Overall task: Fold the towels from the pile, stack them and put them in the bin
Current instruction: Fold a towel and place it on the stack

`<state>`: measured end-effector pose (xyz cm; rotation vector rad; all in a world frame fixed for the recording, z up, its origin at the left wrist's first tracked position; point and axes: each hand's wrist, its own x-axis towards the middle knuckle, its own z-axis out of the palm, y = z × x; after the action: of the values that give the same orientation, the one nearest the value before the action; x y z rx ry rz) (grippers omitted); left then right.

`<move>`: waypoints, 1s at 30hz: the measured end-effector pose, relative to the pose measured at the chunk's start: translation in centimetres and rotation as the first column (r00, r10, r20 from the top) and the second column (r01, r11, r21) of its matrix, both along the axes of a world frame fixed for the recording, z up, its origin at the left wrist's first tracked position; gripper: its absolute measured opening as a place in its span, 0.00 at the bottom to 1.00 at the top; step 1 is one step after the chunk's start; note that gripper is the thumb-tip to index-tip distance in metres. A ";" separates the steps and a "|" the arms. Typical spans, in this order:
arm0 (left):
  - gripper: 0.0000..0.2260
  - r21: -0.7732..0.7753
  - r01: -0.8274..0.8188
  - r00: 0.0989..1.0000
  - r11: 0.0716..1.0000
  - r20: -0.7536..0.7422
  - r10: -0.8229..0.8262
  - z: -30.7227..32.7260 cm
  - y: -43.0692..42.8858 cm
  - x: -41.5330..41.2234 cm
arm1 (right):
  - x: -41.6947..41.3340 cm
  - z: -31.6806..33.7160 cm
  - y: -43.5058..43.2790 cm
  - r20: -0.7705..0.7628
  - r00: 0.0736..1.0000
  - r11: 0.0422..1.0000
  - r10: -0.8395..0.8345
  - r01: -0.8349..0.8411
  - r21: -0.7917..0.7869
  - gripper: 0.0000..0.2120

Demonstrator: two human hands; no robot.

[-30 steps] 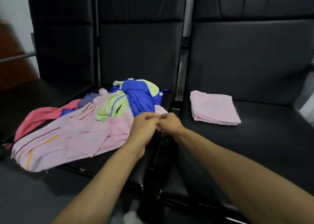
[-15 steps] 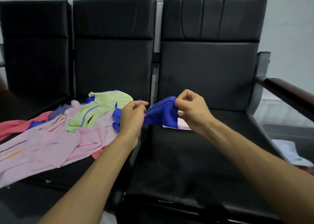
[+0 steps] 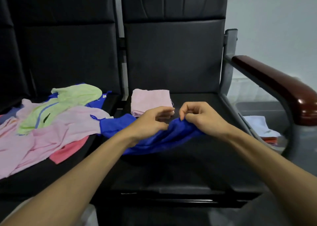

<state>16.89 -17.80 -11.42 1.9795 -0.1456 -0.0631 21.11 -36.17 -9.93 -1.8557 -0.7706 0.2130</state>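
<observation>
Two bare hands are over a row of black padded seats. At 9 o'clock in the view, the pile of unfolded towels in pink, pale green, coral and blue sprawls over the left seat.

The blue towel lies crumpled across the gap between the seats. Its left end touches the pile, and most of it rests on the right seat, near centre.

The left hand sits on top of this towel. Its fingers are loosely curved and its thumb lies against the cloth; whether it grips cannot be told. At 12 o'clock from that hand, a folded pink towel lies flat on the right seat towards the backrest, just beside the fingertips.

The right hand, at 3 o'clock from the left hand and close beside it, has its fingers curled. It pinches a raised edge of the blue towel.

At 3 o'clock in the view, a dark red armrest on a grey metal frame bounds the right seat. Beyond it, lower down, stands a grey bin. A pale towel lies in it on top of a red towel.
</observation>
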 end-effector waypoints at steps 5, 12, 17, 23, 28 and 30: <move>0.17 0.081 0.161 0.987 0.984 0.000 -0.161 -0.4 -1.0 -0.2 | -0.5 0.1 -2.3 0.055 0.998 0.999 -0.004 0.002 0.046 0.13; 0.05 0.338 0.133 0.984 0.932 0.070 -0.166 -1.4 -0.4 -0.3 | 0.7 -0.9 -4.4 0.086 0.996 0.993 -0.022 0.032 -0.118 0.17; 0.15 0.355 0.001 0.982 0.935 0.178 -0.068 -1.3 0.7 -0.7 | 2.3 -1.5 -5.2 0.060 0.998 0.946 -0.011 0.029 -0.323 0.12; 0.10 0.317 -0.010 0.976 0.948 0.210 -0.060 -1.0 3.2 -1.0 | 2.4 -1.8 -5.0 -0.099 0.994 0.982 -0.040 0.021 -0.189 0.06; 0.03 0.445 0.045 0.981 0.894 0.147 -0.123 -1.0 5.0 -0.8 | 2.5 -2.6 -4.7 -0.182 0.961 0.978 -0.209 0.210 -0.013 0.06; 0.05 0.578 0.023 0.986 0.816 0.123 -0.115 -1.1 6.2 -0.6 | 2.9 -3.0 -4.7 -0.160 0.942 0.954 -0.296 0.298 -0.008 0.06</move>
<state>16.29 -11.64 -12.50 2.5911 -0.3315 0.0008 24.01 -40.91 -12.92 -1.8866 -0.3742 0.1580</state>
